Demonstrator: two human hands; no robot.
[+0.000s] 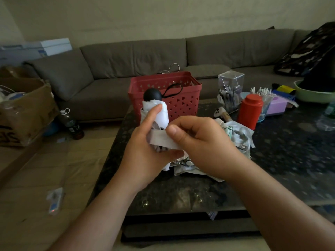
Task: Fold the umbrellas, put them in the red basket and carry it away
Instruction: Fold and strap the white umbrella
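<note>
My left hand [143, 151] grips a folded white umbrella [163, 115], held upright over the dark table, its round black handle [152, 94] with a black wrist loop on top. My right hand [197, 142] pinches the umbrella's white closing strap [159, 138] and holds it across the bundled canopy. Just behind stands the red basket [181, 104] with triangle cut-outs; I cannot tell whether anything lies in it. A second umbrella [239, 136], pale with a printed pattern, lies crumpled on the table right of my hands, partly hidden by my right hand.
On the dark glass table [290, 160] stand a red canister [250, 111], a clear box of pens [231, 87], small bottles, a purple box and a green bowl [313, 93]. A grey sofa [145, 57] runs behind. A cardboard box [23, 109] and a bottle [71, 124] sit on the floor at left.
</note>
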